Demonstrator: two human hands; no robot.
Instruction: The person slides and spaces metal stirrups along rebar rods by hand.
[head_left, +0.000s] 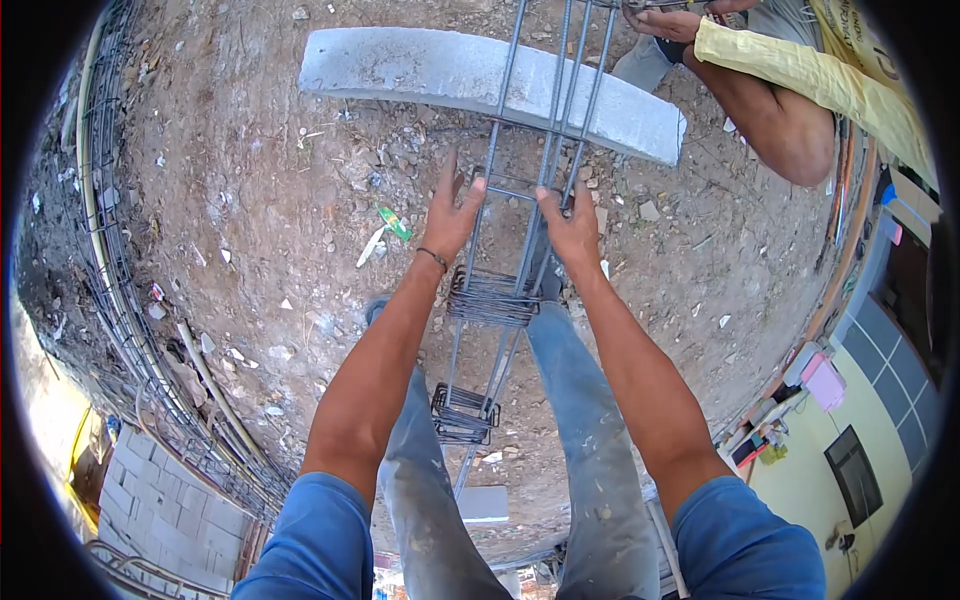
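Long steel rebars run away from me between my legs, with a single wire stirrup around them. My left hand is at the left side of this stirrup, fingers stretched out and the thumb against its corner. On the other side, my right hand has its thumb by the right corner and its fingers apart around the outer rebar. Nearer to me, a bundle of stirrups hangs on the bars, and a second bundle sits lower between my legs.
A curved concrete block lies under the far rebars. At the upper right, a crouching person's hand is at the bars' far end. More rebar lines the left side. A green wrapper lies on the dirt ground.
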